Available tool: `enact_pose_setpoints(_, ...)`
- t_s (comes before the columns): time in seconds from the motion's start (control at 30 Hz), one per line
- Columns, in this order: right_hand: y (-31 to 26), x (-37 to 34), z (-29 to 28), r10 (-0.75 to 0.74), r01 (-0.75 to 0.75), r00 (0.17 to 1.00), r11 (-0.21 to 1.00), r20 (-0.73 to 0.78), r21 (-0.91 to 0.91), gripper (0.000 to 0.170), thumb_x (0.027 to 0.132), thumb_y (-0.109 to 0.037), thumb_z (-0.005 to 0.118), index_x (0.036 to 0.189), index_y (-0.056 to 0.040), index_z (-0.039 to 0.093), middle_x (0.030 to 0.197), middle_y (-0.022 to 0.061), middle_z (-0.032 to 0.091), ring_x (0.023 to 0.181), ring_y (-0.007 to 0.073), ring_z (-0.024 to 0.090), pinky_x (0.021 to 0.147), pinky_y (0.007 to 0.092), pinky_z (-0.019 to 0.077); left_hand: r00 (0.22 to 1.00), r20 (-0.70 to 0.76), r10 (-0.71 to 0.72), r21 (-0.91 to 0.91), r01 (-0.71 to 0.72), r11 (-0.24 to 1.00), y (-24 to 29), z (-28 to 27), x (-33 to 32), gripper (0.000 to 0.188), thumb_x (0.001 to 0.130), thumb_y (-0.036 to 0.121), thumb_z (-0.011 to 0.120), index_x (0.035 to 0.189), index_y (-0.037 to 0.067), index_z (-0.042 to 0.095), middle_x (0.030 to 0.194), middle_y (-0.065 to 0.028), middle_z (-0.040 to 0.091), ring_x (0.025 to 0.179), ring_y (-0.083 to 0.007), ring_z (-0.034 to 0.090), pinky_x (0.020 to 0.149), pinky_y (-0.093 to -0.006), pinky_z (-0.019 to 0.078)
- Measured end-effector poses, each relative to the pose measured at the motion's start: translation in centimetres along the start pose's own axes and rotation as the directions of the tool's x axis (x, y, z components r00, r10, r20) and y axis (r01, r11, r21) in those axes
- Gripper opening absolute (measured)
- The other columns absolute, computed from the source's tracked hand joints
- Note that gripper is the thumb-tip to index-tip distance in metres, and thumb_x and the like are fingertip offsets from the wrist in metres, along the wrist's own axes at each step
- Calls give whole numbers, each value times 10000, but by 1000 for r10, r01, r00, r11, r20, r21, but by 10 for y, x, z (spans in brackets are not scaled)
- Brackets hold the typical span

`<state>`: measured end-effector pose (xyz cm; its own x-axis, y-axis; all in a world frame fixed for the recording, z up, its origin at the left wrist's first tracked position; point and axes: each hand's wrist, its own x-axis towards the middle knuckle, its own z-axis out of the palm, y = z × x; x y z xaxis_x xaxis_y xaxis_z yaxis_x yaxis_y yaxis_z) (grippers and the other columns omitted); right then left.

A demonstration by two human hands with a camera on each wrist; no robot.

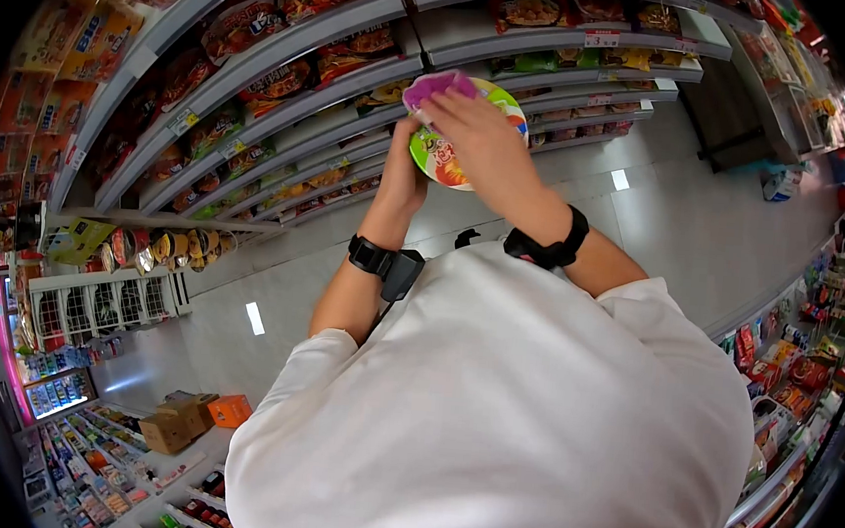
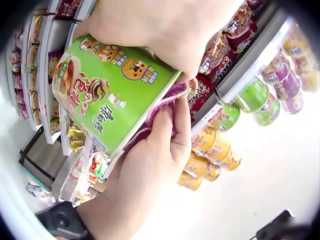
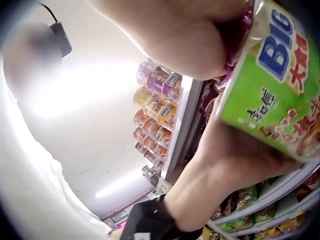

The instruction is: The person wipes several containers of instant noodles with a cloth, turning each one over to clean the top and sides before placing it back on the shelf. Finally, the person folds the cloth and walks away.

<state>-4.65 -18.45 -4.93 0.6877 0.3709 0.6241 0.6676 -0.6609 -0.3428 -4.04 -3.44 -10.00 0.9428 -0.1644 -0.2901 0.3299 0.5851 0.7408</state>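
Note:
A green instant noodle cup (image 1: pixel 438 161) with bright printing is held up in front of the person's white shirt. The left hand (image 1: pixel 405 175) grips the cup from its side; the left wrist view shows it large at the top, close to the camera. With the right hand (image 1: pixel 482 135), the person holds a purple cloth (image 1: pixel 438 89) against the cup. In the left wrist view, the cloth (image 2: pixel 172 102) bunches along the cup's rim under the right thumb. The right wrist view shows the left hand (image 3: pixel 225 155) spread under the cup (image 3: pixel 260 95).
Shelves (image 1: pixel 362 21) of packaged noodles stand just beyond the hands. Stacked noodle cups (image 3: pixel 160 110) line an upper shelf. A white wire rack (image 1: pixel 102 303) is on the left, with cardboard boxes (image 1: pixel 177 423) on the floor behind. Snack shelves (image 1: pixel 790 382) run along the right.

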Motion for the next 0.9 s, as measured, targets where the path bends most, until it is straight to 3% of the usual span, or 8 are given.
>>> enact_pose_setpoints(0.1, -17, -8, -9, -44, 23, 988, 990, 150, 138, 416, 820, -18, 564, 1226, -69, 638, 1212, 119, 636, 1177, 295, 577, 1046, 420, 441, 998, -42, -55, -42, 53, 998, 2, -2, -1, 580, 928, 535, 439, 1229, 54, 561, 1205, -84, 629, 1112, -216, 610, 921, -380, 503)
enact_pose_setpoints(0.2, -18, -14, -25, -167, 127, 959, 975, 230, 182, 368, 829, -25, 550, 1175, -66, 666, 1159, 132, 650, 1136, 293, 594, 1023, 413, 460, 992, 81, -96, -103, 104, 989, 13, -3, 2, 595, 922, 531, 434, 1253, 50, 545, 1233, -112, 618, 1130, -241, 602, 935, -393, 499)
enact_pose_setpoints(0.3, 0, -14, -44, -157, 94, 929, 976, 335, 198, 366, 816, -42, 568, 1170, -39, 659, 1167, 140, 652, 1148, 299, 593, 1018, 396, 470, 1000, 3, -17, -54, 17, 998, 16, 2, -1, 606, 912, 508, 461, 1292, 40, 520, 1245, -142, 612, 1121, -276, 612, 969, -414, 484)
enact_pose_setpoints(0.4, 14, -8, -46, 24, -20, 994, 999, 108, -38, 356, 814, -51, 571, 1156, -6, 655, 1195, 166, 646, 1180, 305, 583, 1034, 399, 461, 998, -39, 51, -77, -54, 996, 14, -6, -4, 531, 916, 408, 524, 1285, 27, 501, 1236, -133, 605, 1127, -229, 604, 971, -359, 466)
enact_pose_setpoints(0.53, 13, -6, -10, 64, -57, 997, 982, 32, -180, 432, 839, -52, 536, 1264, 13, 581, 1306, 207, 579, 1258, 337, 525, 1102, 429, 388, 996, 40, 82, 11, -82, 997, -7, 0, 0, 441, 949, 333, 501, 1274, 37, 514, 1212, -95, 607, 1125, -197, 598, 971, -340, 465)
enact_pose_setpoints(0.8, -15, -24, -27, -173, 133, 936, 980, 306, 145, 491, 809, -24, 581, 1293, -99, 608, 1315, 144, 584, 1246, 303, 533, 1096, 419, 395, 999, 19, 37, -153, -34, 988, -5, -13, 15, 574, 930, 497, 440, 1291, 59, 522, 1283, -114, 593, 1176, -251, 568, 1011, -393, 439)
enact_pose_setpoints(0.87, -1, -29, -35, -171, 124, 933, 979, 317, 163, 475, 819, -13, 562, 1278, -116, 623, 1317, 138, 584, 1243, 299, 537, 1092, 409, 400, 998, -49, 51, -134, -57, 989, 2, -7, 6, 531, 927, 462, 486, 1293, 79, 520, 1238, -89, 613, 1153, -223, 579, 986, -352, 440)
enact_pose_setpoints(0.9, 4, -26, -41, -58, 42, 961, 997, 271, 65, 464, 816, -14, 560, 1272, -82, 616, 1301, 165, 588, 1261, 305, 521, 1085, 415, 407, 989, -127, 70, -83, -81, 993, 7, 2, 0, 590, 909, 473, 500, 1301, 32, 508, 1281, -126, 594, 1176, -245, 573, 1033, -409, 423)
